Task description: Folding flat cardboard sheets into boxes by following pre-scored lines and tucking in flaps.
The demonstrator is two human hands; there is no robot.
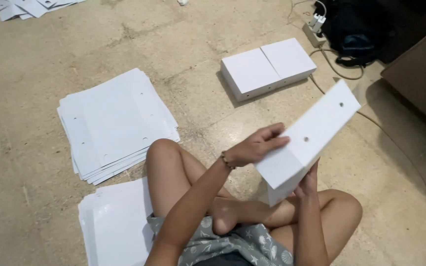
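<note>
Above the crossed legs of the seated person, a white folded cardboard box with small round holes in its side (307, 143) is held tilted, its far corner raised toward the upper right. The left hand (255, 146) lies flat against the near face of the box, fingers extended along the panel. The right hand (307, 181) supports the box from beneath; only its fingers show at the lower edge, pressed to the underside.

Beyond the box, two finished white square boxes (268, 67) rest side by side on the beige stone floor (213, 29), touching each other. To the left, a fanned stack of flat white punched cardboard sheets (117, 123) lies on the floor, well apart from the hands. A second pile of white sheets (117, 224) sits just beside the left knee. At the upper right, a white power strip with cable (316, 27) lies near a black bag (356, 27).
</note>
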